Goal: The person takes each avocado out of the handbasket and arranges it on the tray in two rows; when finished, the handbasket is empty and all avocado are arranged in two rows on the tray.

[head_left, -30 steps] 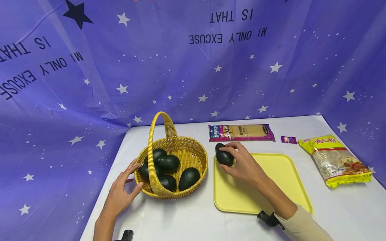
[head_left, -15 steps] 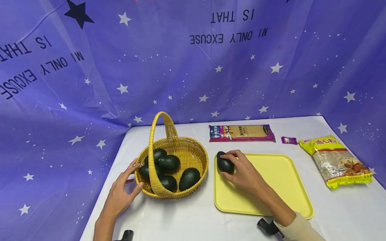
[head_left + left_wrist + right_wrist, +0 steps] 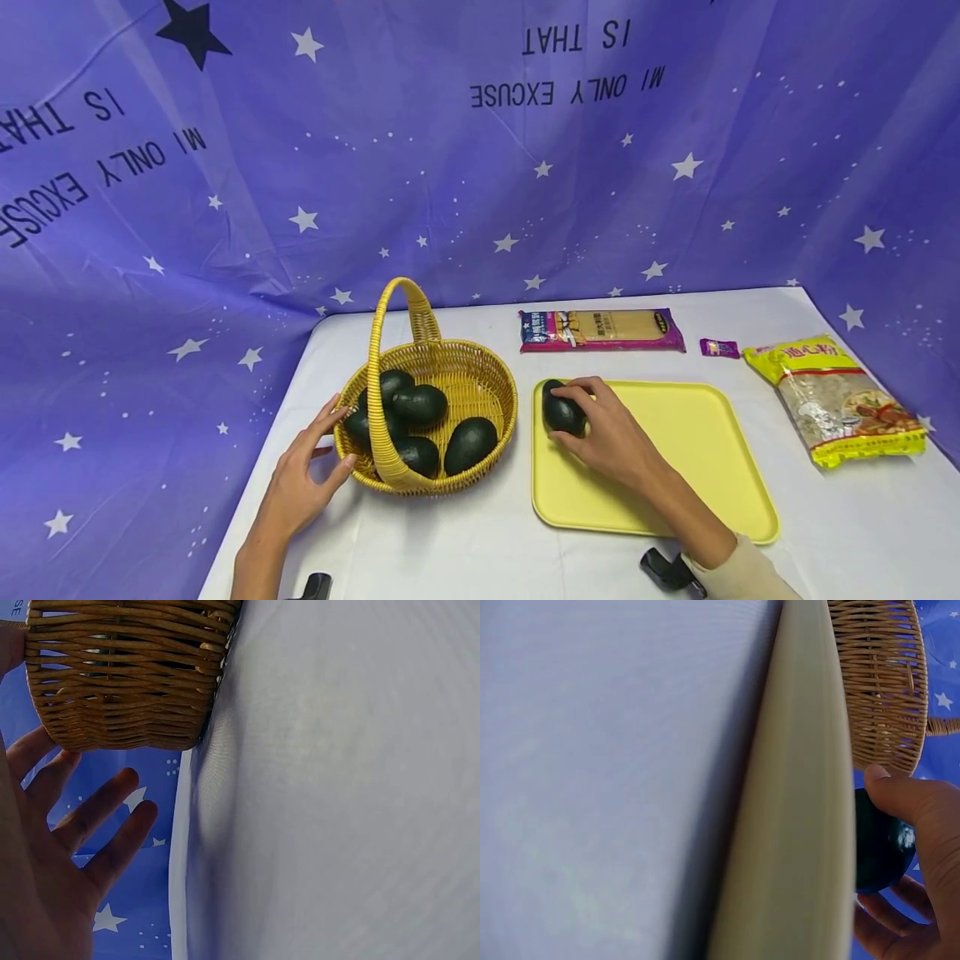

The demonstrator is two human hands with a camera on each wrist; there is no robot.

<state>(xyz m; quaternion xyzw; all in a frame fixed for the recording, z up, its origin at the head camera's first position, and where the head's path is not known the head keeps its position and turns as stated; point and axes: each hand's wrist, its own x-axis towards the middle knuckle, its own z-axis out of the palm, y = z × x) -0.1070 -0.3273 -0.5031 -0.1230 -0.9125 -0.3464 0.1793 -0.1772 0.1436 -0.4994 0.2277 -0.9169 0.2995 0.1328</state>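
My right hand (image 3: 611, 437) pinches a dark green avocado (image 3: 562, 414) between thumb and fingers, at the far left corner of the yellow tray (image 3: 697, 450). In the right wrist view the tray's edge hides part of that avocado (image 3: 881, 844). Several more avocados (image 3: 470, 445) lie in the yellow wicker basket (image 3: 491, 375), whose handle stands upright. My left hand (image 3: 300, 487) rests against the basket's left side, thumb and fingertips touching the rim. Its fingers (image 3: 112, 799) are spread and fairly straight in the left wrist view, beside the wicker wall (image 3: 127, 682).
Behind the tray lies a long pack of noodles (image 3: 603, 330). To its right are a small purple packet (image 3: 718, 348) and a yellow-and-clear food bag (image 3: 836, 400). A white cloth covers the table (image 3: 450, 550), and a purple star-printed curtain (image 3: 450, 183) hangs behind.
The right hand has lowered the avocado, moving it slightly toward me and right, onto the tray's far left corner. My left hand and the basket have stayed in place.
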